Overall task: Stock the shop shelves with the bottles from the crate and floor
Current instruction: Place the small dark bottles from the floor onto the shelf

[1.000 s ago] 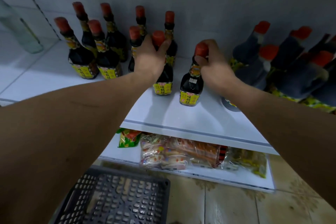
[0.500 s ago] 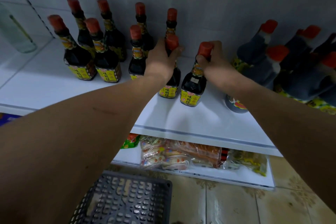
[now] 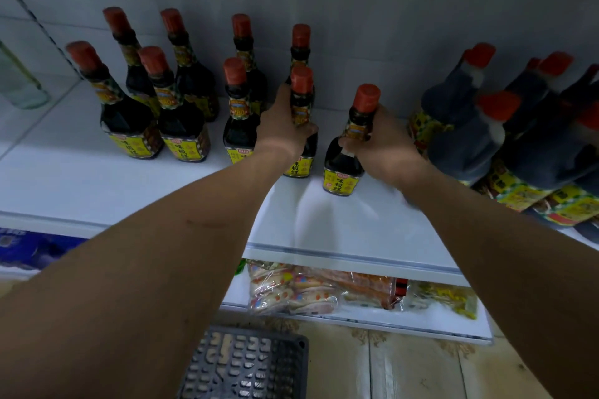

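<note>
here, item by item: white shelf (image 3: 356, 230), upper tier, carrying the stock. left hand (image 3: 282, 129) wraps its fingers round the neck and shoulder of one dark bottle (image 3: 301, 113), red cap, yellow label, base on the shelf just beside the front bottle of the standing group. right hand (image 3: 385, 146) grips a second bottle (image 3: 351, 146) of the same kind at neck and shoulder, thumb across the front; its base appears to rest on the shelf, a little forward and right of the first, the two near but apart. standing group (image 3: 162, 107): seven matching bottles, upright, in rough rows toward the back wall, left of the hands. larger bottles (image 3: 486, 133), grey-wrapped with red caps, crowd the right end, blurred. clear bottle (image 3: 19, 84) at far left, apart from the rest. lower shelf: packaged snacks (image 3: 317, 291) in clear wrap. floor: dark plastic crate (image 3: 246, 366), only a corner in view, contents not visible. step in hand, by judgement: placing a pair of bottles on the shelf, both seemingly set down but not released. next move calls for nudging each into line with the rows, labels forward, then loosening both grips without tipping the narrow bottles or knocking the neighbours, and reaching back down toward the crate for more.
</note>
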Motion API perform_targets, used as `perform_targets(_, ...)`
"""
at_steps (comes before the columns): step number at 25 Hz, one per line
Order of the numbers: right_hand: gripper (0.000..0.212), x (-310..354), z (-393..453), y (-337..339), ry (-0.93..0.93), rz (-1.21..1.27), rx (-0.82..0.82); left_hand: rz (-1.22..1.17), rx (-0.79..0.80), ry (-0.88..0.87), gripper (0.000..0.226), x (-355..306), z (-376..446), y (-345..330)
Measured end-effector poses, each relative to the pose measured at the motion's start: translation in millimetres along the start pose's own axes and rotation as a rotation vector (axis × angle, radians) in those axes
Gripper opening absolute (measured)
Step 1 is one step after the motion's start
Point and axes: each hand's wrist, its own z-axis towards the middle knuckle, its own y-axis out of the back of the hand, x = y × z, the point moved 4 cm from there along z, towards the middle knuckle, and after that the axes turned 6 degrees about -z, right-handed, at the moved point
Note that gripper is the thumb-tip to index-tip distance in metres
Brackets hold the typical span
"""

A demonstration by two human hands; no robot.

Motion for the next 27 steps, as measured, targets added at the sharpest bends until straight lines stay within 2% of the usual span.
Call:
perform_targets(3, 0.045, -3, 22, 9, -0.026, -0.088, -0.008, -0.001, -0.019, 0.006, 0.065, 1, 3, -1)
perform_targets(12, 0.049, 3, 90, 4, -0.036, -0.115, -0.001, 0.036, -0.023, 0.034, 0.057, 3, 8, -2)
perform_targets(17, 0.041, 8, 123, -2, -0.044, -0.076, -0.040, 0.011, 0.004, 0.085, 0.060, 5, 14, -1)
perform_targets(22, 0.053, 4, 123, -3, 0.000, -0.235, -0.042, 0.018, -0.020, 0.078, 0.057, 7, 9, -4)
perform_targets(27, 0.050, -3, 97, -18, -0.163, -0.252, 0.002, 0.021, -0.029, 0.080, 0.061, 9, 7, -5)
